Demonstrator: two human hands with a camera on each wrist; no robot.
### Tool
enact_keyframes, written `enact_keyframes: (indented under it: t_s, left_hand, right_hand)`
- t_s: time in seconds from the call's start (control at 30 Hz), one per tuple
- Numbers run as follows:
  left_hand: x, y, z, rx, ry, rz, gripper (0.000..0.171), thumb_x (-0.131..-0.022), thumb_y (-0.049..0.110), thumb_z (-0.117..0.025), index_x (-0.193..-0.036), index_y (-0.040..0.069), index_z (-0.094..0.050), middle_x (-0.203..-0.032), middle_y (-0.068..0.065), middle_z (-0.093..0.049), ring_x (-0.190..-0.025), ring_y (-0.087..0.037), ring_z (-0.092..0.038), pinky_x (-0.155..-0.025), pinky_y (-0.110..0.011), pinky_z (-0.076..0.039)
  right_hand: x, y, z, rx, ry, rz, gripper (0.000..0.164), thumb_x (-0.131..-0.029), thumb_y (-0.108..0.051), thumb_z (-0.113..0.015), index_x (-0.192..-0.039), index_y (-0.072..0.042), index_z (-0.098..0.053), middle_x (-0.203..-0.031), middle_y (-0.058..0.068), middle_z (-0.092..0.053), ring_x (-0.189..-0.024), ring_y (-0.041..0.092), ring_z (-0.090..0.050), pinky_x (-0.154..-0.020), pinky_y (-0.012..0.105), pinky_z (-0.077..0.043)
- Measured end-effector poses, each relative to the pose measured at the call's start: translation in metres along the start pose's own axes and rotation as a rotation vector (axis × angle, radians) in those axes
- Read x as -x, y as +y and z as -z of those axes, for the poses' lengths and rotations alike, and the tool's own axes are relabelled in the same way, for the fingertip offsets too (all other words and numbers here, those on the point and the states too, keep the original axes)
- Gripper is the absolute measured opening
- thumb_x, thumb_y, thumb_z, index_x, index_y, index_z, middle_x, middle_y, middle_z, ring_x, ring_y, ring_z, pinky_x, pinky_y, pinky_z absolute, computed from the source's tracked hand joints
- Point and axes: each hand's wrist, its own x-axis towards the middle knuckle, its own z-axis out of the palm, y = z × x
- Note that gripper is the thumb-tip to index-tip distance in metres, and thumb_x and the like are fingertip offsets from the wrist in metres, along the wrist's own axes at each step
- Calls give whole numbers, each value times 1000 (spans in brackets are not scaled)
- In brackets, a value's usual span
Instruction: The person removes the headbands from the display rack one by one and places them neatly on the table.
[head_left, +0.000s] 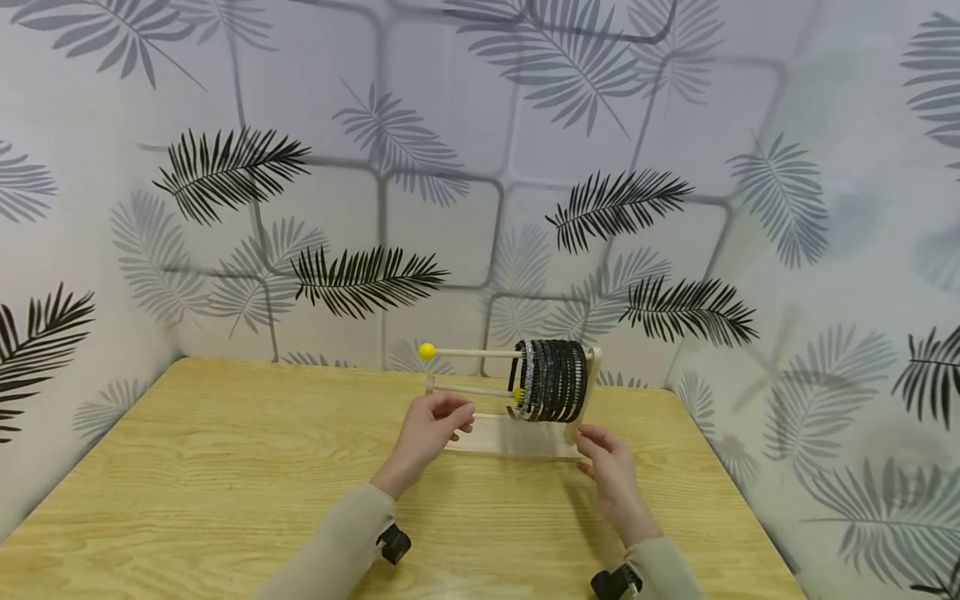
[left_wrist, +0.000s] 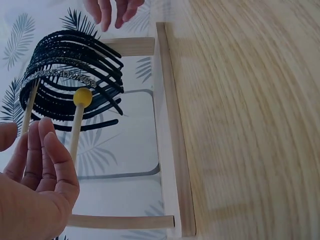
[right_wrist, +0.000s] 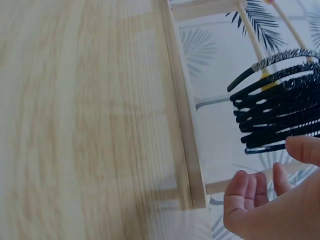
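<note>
My left hand (head_left: 431, 427) and right hand (head_left: 611, 475) are apart, both gripping nothing — a careless knock could tip the wooden stand (head_left: 525, 439) with its headbands (head_left: 553, 381).

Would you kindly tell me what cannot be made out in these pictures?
Head view: the exact count of headbands, which overlap one another.
Right wrist view: the headbands' full loops, cut off by the right edge.
Left wrist view: the fixed end of the lower dowel, behind the left hand.

From the head, the tabletop's far edge (head_left: 300, 369) is faced; closer, the rack (left_wrist: 172, 150) is shared by both wrist views.
</note>
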Motion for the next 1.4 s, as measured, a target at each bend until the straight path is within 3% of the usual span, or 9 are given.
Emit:
enact_keyframes:
  t_s: [0.1, 0.2, 0.47, 0.73, 0.93, 1.1, 1.2, 1.3, 1.4]
  left_hand:
    - [-2, 0, -7, 28, 5, -13, 19, -95, 18, -66, -106, 3, -71, -90, -13, -71, -77, -16, -67, -66, -31, -55]
    - [-3, -1, -12, 60, 13, -36, 19, -95, 18, -66, -106, 2, -71, -91, -16, -71, -75, -15, -66, -64, -30, -55]
    - [-13, 0, -23, -8, -21, -78, 20, -95, 25, -66, -107, 9, -72, -93, -13, -72, -76, -14, -65, -65, -28, -54]
    - [-18, 1, -29, -21, -100, -35, 23, -96, 23, -64, -111, 6, -70, -100, -20, -70, -76, -14, -66, -65, -27, -54]
    - [-16, 0, -33, -23, -123, -46, 26, -97, 23, -63, -115, 4, -70, -96, -17, -70, -78, -15, -65, -67, -30, -54]
    - [-19, -1, -37, -7, -108, -71, 23, -96, 23, -66, -111, 6, -72, -91, -6, -71, -80, -19, -66, -68, -30, -55]
    - [-14, 12, -39, -6, -78, -94, 22, -96, 19, -65, -109, 3, -71, -91, -10, -71, -78, -17, -65, -70, -30, -54]
    - [-10, 25, -40, 4, -57, -114, 23, -95, 13, -66, -110, -3, -70, -98, -21, -70, -81, -23, -65, -73, -30, -54]
    - [-13, 22, -44, 41, -59, -109, 25, -92, 9, -68, -113, -4, -69, -105, -23, -70, -88, -28, -65, -77, -31, -54]
  right_hand:
    - [-6, 1, 6, 62, -46, -25, 47, -101, -15, -53, -142, 5, -42, -143, 23, -42, -125, 33, -46, -106, 50, -41]
    - [-12, 3, 13, 143, -71, -48, 52, -101, -17, -56, -145, 5, -39, -147, 25, -39, -123, 30, -48, -104, 49, -42]
    - [-33, 12, 31, 262, -180, -65, 50, -98, -16, -60, -141, 5, -46, -144, 27, -45, -109, 19, -58, -90, 36, -51]
    - [-53, 22, 45, 369, -251, -40, 49, -91, -9, -68, -134, 8, -53, -131, 25, -59, -86, 10, -64, -74, 27, -55]
    - [-65, 26, 51, 455, -336, -24, 53, -87, -11, -73, -134, 5, -55, -129, 22, -62, -89, 9, -63, -72, 28, -56]
    - [-73, 26, 54, 462, -371, -28, 54, -87, -11, -74, -135, 4, -54, -124, 20, -63, -90, 11, -65, -73, 29, -57]
    - [-76, 26, 54, 432, -392, -40, 54, -87, -6, -73, -135, 6, -52, -120, 18, -63, -88, 12, -66, -75, 31, -58]
    - [-78, 25, 53, 404, -402, -57, 55, -86, -3, -73, -136, 7, -51, -118, 17, -63, -88, 12, -67, -76, 31, -59]
    - [-79, 24, 53, 399, -391, -75, 55, -86, -2, -73, -136, 7, -51, -116, 16, -64, -87, 12, -68, -77, 31, -59]
